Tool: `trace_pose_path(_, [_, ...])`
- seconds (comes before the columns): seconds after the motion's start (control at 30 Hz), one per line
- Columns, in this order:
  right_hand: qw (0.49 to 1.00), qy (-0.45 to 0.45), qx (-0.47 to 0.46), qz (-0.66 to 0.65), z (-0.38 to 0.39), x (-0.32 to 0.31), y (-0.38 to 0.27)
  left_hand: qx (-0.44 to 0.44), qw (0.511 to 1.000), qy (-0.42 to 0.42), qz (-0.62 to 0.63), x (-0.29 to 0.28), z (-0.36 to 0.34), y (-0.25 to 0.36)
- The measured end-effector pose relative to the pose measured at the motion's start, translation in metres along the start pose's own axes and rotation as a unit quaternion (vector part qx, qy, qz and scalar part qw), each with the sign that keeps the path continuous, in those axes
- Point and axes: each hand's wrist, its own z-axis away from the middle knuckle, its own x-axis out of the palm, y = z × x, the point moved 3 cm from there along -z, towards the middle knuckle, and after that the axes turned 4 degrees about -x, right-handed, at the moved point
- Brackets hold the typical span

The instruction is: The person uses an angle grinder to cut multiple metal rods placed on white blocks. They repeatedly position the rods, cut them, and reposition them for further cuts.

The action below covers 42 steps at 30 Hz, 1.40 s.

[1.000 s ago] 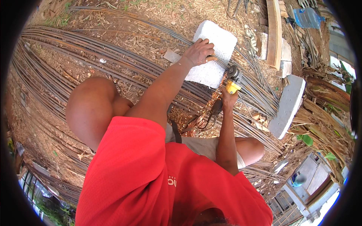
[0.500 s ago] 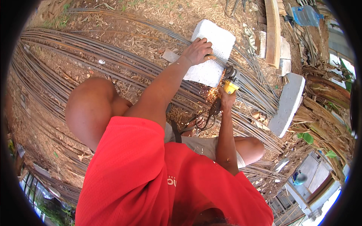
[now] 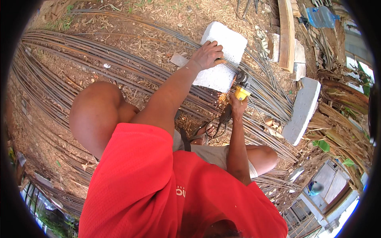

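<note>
My left hand (image 3: 207, 55) is closed around steel rods (image 3: 170, 32) that lie across a white rough-faced block (image 3: 229, 36). The rods come in from the upper left and run on past the block to the right. My right hand (image 3: 238, 104) grips a yellow and black angle grinder (image 3: 241, 93), just to the right of the block. Its head and disc are against or very near the rods; the exact contact is too small to make out. Orange sparks (image 3: 222, 98) spray down from the disc toward my foot. A black cable (image 3: 216, 130) loops below the grinder.
Long bundles of steel rods (image 3: 99, 51) cover the ground to the left and under me. A grey slab (image 3: 303, 111) stands at the right, past the rod ends. Beyond are a wooden plank (image 3: 286, 37), pale blocks (image 3: 299, 59) and a blue plastic bottle (image 3: 320, 17).
The grinder and my right hand have shifted very slightly downward. The spark spray looks smaller. My left hand stays in place on the rods.
</note>
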Motion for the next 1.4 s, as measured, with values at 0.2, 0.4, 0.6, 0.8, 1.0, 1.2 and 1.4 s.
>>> trace_pose_path(0.2, [0.998,-0.021,-0.038,-0.054,-0.002,0.001,-0.004,-0.005,1.0,-0.004,0.006,0.001,0.0,0.0])
trace_pose_path(0.4, [0.999,0.008,-0.045,0.022,-0.007,0.004,0.002,0.002,1.0,0.006,0.011,-0.001,0.001,0.0])
trace_pose_path(0.6, [0.999,0.001,-0.034,0.021,-0.001,0.0,0.0,0.002,1.0,0.009,0.014,-0.001,0.0,0.0])
trace_pose_path(0.8, [0.999,0.003,0.021,-0.027,0.002,0.005,-0.013,-0.001,1.0,0.009,0.007,0.0,0.0,0.0])
trace_pose_path(1.0, [1.0,0.0,-0.013,-0.029,0.0,0.006,-0.015,0.001,1.0,0.01,0.008,0.0,0.0,0.0])
trace_pose_path(1.2, [0.997,-0.007,0.015,-0.073,0.001,0.005,-0.01,0.003,1.0,0.007,0.012,0.0,0.0,0.001])
trace_pose_path(1.4, [0.998,-0.009,-0.021,-0.066,0.001,0.004,-0.003,-0.002,1.0,-0.002,0.01,-0.002,0.0,0.001])
